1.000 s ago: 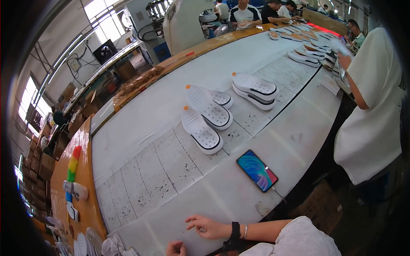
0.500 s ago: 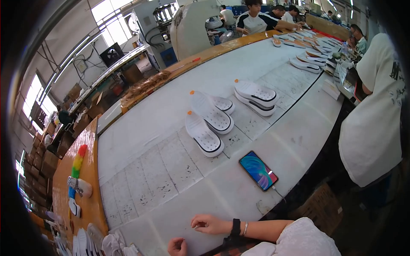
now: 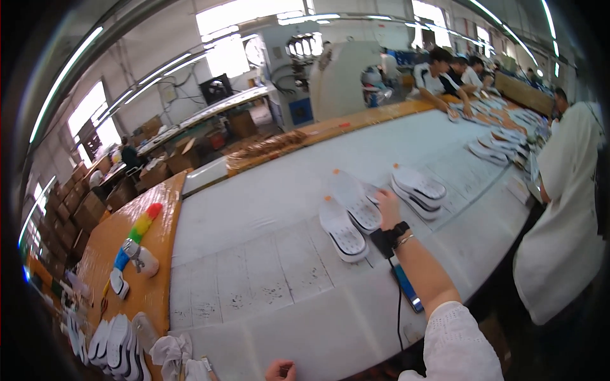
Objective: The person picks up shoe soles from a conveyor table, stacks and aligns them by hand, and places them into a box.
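Right hand [image 3: 387, 208] extended across the white surface [image 3: 254, 209] to a cluster of white soles. The hand lies over the near end of the middle sole [image 3: 354, 200], at the picture's centre-right; its fingers [image 3: 383, 198] are loosely curled and rest on or just above the sole's edge, and whether they have closed on it cannot be told from this view. A second sole [image 3: 344, 230] lies just beside, at 7 o'clock of the hand, tread pattern up, an orange tab at its far end. A stacked pair [image 3: 418, 188] lies at 2 o'clock, near but apart. A phone [image 3: 406, 287] with a cable lies under the forearm, at 6 o'clock of the hand. The left hand [image 3: 280, 369] rests at the near edge of the surface, at the lower rim, fingers folded, holding nothing visible.

For a clean pick, the fingers are best set across the sole's narrow sides, the thumb on one edge and the others opposite, so that the flexible sole does not fold. A straight lift avoids dragging it against the neighbour. The forearm should stay raised clear of the phone and its cable. A multicoloured duster [image 3: 136, 238] lies well apart on the orange bench at 9 o'clock.
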{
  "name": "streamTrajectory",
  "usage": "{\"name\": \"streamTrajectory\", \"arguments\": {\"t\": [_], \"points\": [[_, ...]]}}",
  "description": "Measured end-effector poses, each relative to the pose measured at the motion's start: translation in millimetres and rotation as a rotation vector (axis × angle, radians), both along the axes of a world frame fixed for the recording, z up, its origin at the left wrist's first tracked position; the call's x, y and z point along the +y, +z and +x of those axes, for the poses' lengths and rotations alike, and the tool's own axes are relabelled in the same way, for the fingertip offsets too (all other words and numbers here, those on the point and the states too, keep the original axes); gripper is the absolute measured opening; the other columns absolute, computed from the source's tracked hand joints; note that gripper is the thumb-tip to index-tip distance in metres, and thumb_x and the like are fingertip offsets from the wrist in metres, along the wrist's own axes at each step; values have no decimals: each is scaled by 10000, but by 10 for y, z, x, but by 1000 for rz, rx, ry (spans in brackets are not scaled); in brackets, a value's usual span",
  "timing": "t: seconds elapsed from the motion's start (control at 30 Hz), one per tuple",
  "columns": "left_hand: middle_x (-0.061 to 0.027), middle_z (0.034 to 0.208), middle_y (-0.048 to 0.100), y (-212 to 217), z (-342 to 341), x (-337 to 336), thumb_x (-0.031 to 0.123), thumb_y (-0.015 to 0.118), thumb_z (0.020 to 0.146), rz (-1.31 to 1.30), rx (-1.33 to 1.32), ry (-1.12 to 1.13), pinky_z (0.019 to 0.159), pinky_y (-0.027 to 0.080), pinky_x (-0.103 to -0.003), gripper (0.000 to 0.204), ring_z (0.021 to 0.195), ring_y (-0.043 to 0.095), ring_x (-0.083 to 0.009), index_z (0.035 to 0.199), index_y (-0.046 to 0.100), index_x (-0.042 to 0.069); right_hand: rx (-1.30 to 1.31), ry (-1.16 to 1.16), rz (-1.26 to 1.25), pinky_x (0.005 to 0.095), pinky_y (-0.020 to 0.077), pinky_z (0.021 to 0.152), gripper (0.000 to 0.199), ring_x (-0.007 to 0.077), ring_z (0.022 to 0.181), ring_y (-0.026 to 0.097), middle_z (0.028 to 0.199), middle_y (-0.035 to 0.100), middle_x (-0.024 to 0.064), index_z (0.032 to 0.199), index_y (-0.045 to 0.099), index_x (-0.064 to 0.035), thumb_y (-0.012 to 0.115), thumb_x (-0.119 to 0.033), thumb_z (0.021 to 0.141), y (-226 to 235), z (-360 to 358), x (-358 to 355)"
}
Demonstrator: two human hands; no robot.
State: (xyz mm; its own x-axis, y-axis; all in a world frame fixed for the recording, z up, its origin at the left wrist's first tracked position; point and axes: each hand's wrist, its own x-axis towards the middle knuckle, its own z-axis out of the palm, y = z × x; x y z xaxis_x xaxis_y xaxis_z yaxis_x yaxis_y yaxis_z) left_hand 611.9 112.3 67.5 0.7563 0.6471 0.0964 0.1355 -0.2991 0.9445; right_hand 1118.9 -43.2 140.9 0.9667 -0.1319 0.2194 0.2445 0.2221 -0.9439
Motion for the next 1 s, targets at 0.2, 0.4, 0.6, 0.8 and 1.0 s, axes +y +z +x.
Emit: {"name": "streamTrajectory", "arguments": {"t": [0.2,0.4,0.6,0.8,1.0], "points": [[-66,704,617,-7,-75,23,86,608,772,-61,3,56,571,455,-260,139,617,555,-113,883,611,3,447,137,-652,370,457,741,557,320,781,599,860,617,242,872,608,99,703,-392,629,-1234,471,-105],[-82,670,617,265,-107,-17,90,613,765,13,33,51,543,450,-264,145,581,563,-127,892,616,20,491,390,-21,323,421,432,265,219,597,555,785,563,124,720,530,-40,625,-278,653,-624,316,163],[-68,610,600,146,25,-28,80,617,753,-7,-55,81,512,440,-263,111,536,545,-127,844,626,17,316,509,-477,435,404,792,542,246,973,476,1037,514,121,1138,428,-66,610,-165,638,-1193,-221,206],[-80,860,588,-122,-91,196,42,538,832,-208,-14,-107,651,495,-261,235,738,581,-142,1058,497,-3,667,640,-56,545,367,853,467,309,1019,494,1088,506,141,1165,403,-69,513,-136,717,-82,-1380,536],[-131,1178,452,120,60,205,305,470,878,-801,-378,-75,823,447,-315,498,1006,511,-181,1263,314,30,725,1236,135,520,418,831,426,251,1056,496,1222,445,27,1213,369,-166,545,-158,825,279,-2445,41]]}}
